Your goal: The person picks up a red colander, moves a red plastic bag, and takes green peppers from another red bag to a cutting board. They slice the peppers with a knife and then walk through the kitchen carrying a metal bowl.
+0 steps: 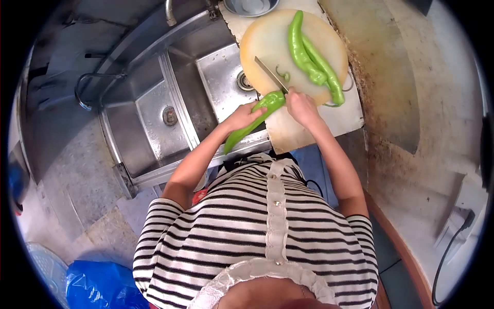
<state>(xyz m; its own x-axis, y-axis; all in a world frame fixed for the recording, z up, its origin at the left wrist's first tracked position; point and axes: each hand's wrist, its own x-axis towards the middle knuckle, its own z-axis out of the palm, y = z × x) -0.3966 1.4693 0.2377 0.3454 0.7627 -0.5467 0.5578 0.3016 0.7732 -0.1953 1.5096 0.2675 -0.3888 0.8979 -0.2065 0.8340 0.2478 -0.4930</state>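
My left hand (243,117) is closed around a long green pepper (271,100), which slants down toward the sink's front edge. In my right hand (302,107) is a knife (270,69), its blade pointing up and left across the board's edge. The pepper's thick top end is right by the knife and my right fingers. Two more long green peppers (297,45) lie side by side on the round cutting board (257,36). Small curled green stem pieces (283,75) rest on the board near the blade.
A two-basin steel sink (163,77) with drains is to the left, under a curved faucet (82,85). Behind the board stands a metal bowl (250,7). A stained wall (391,77) borders the right side. On the floor at lower left sits a blue plastic bag (100,286).
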